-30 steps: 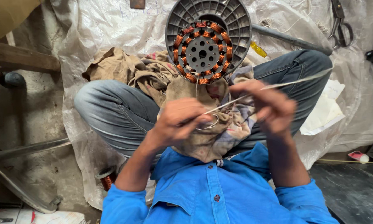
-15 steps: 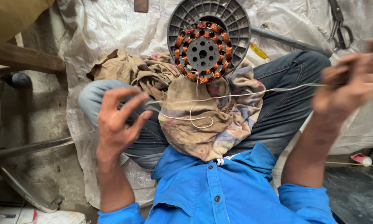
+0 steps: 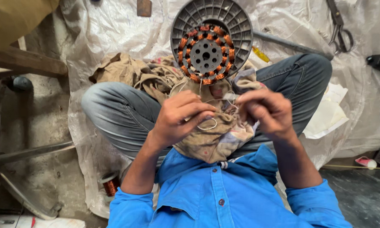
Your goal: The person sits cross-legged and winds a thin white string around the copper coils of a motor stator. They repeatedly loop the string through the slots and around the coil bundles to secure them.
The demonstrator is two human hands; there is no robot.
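Both hands point(image 3: 224, 114) rejoined | pinching white thread point(image 3: 207, 125) | over stator point(image 3: 205, 54)

Under me: crumpled white plastic sheet point(image 3: 114, 38) over bare grey concrete floor point(image 3: 33, 122). Wooden plank point(image 3: 25, 63) at my left. Soft daylight.

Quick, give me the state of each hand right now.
Left hand: fingers closed, pinching the thin white thread over the cloth.
Right hand: fingers curled shut, apparently on the same thread; the grip itself is hidden.
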